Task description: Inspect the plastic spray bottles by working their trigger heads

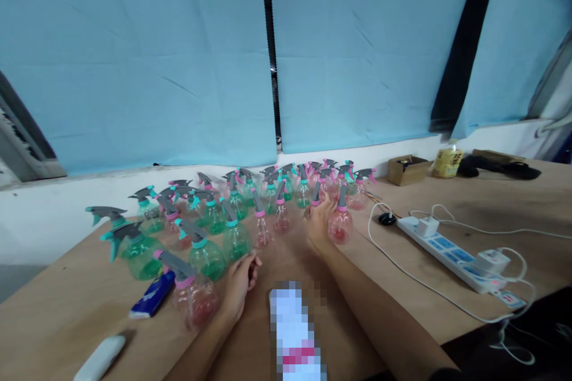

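Observation:
Many trigger spray bottles with round green or pink clear bodies and grey heads stand in loose rows on the wooden table. My right hand point(318, 221) reaches forward with its fingers around a pink spray bottle, whose grey nozzle head point(316, 192) shows above them; most of its body is hidden. Just right of that hand stands another pink spray bottle point(340, 225). My left hand point(243, 278) rests low over the table with fingers curled in a loose fist and nothing visible in it. It is nearest to a green spray bottle point(236, 241) and a front pink one point(195, 300).
A white power strip point(447, 253) with plugged chargers and trailing cables lies on the right. A blue tube point(153, 296), a white object point(100, 358) and a pixelated phone-like shape point(292, 324) lie in front. A cardboard box point(407, 171) and a yellow-labelled bottle point(447, 161) stand behind.

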### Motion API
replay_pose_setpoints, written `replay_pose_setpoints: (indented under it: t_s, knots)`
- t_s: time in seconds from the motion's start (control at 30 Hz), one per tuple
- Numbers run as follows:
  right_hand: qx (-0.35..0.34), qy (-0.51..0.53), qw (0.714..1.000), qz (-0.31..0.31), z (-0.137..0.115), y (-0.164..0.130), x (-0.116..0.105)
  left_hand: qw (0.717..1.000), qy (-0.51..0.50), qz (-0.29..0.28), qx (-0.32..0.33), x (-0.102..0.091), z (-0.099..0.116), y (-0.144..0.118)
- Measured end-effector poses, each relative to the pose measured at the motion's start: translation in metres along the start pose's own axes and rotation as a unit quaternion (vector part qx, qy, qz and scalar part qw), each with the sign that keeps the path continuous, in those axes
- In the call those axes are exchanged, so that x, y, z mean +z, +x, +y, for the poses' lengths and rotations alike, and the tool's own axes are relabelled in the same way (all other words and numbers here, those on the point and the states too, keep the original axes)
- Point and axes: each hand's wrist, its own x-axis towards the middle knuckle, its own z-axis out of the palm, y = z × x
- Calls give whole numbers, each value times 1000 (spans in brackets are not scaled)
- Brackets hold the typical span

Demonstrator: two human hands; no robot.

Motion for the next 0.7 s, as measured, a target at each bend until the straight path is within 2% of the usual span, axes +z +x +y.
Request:
replay_pose_setpoints:
  t_s: [0.17, 0.23, 0.33, 0.4, 0.5, 0.6, 0.7]
  knots:
    - [-49, 15, 999, 1, -22, 6, -17, 1000, 9, 0, 2, 0, 0, 1]
    - [-88, 51, 994, -35, -36, 6, -27, 1000, 11, -1, 2, 1, 0, 0]
    - [-134, 113, 976, -131, -56, -2, -33, 1000, 11, -1, 4, 1, 0, 0]
    - [-126, 140, 965, -184, -66, -11, -29, 1000, 10, -3, 5, 1, 1, -1]
    - [-86, 120, 963, -223, -71, -23, -15, 1000, 11, -4, 6, 1, 1, -1]
    - [-72, 75, 957, -271, -65, -30, -1, 1000, 14, -6, 10, 1, 1, -2]
    - [-58, 65, 937, -339, -51, -31, 10, 1000, 16, -4, 8, 2, 2, -3]
